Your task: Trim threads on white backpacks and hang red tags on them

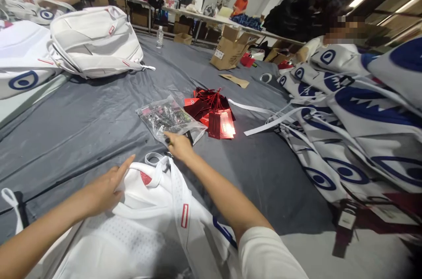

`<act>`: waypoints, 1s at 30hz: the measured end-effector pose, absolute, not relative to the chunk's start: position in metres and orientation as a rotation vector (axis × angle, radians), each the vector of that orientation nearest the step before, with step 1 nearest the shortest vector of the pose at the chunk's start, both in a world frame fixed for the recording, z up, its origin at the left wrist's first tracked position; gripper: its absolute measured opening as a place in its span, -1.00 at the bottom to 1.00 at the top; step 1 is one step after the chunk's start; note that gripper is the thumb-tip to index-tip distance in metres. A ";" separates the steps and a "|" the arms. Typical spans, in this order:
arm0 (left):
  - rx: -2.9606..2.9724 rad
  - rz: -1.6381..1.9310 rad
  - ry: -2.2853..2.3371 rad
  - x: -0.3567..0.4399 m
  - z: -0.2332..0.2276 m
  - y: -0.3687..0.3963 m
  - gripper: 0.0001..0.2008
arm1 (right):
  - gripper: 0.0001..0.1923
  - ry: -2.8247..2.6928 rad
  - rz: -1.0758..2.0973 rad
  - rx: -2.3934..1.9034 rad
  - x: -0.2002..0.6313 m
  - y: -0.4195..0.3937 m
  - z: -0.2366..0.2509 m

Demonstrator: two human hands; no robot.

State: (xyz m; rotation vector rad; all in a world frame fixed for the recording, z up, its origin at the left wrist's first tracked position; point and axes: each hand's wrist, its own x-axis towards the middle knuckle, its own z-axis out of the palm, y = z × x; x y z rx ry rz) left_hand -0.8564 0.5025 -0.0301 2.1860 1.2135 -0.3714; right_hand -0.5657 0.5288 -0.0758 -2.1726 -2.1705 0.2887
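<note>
A white backpack (148,230) lies in front of me, with a red patch near its top and a strap bearing a red outlined label. My left hand (102,191) is closed on its upper edge, index finger stretched along the rim. My right hand (180,145) reaches past the backpack's top loop to the near edge of a clear plastic bag (165,116) filled with small dark pieces. Its fingers are bent around something small and dark that I cannot make out. Just beyond lies a bunch of shiny red hang tags (220,123) on red strings.
White backpacks with blue eye designs (349,169) are piled at right, straps trailing onto the grey-covered table (263,182). More white backpacks (95,41) stand at far left. A clear bottle (160,37), a cardboard box (229,50) and a tape roll (264,77) stand farther back. Other people work beyond.
</note>
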 end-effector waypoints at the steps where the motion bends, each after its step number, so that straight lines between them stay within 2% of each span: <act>1: 2.195 -0.375 1.211 -0.855 -0.027 0.502 -0.08 | -0.50 -2.088 0.203 -2.219 -0.556 0.519 -0.071; 4: 2.205 -0.371 1.210 -0.853 -0.020 0.501 -0.08 | -0.53 -1.866 0.007 -2.434 -0.518 0.498 -0.069; 8: 2.159 -0.385 1.236 -0.850 -0.016 0.500 -0.09 | -0.64 -1.995 0.063 -2.434 -0.489 0.494 -0.090; 11: 2.169 -0.364 1.232 -0.850 -0.016 0.499 -0.07 | -0.63 -2.182 0.123 -2.299 -0.494 0.509 -0.106; 14: 2.200 -0.328 1.231 -0.852 -0.018 0.499 -0.06 | -0.72 -2.277 0.156 -2.230 -0.508 0.522 -0.114; 20: 2.236 -0.244 1.213 -0.855 -0.024 0.502 -0.05 | -0.72 -2.197 0.141 -2.188 -0.524 0.505 -0.120; 24: 2.237 -0.314 1.223 -0.852 -0.018 0.501 -0.05 | -0.78 -1.917 0.192 -2.181 -0.519 0.486 -0.104; 30: 2.279 -0.298 1.239 -0.849 -0.015 0.500 -0.05 | -0.58 -1.502 0.274 -2.040 -0.526 0.449 -0.043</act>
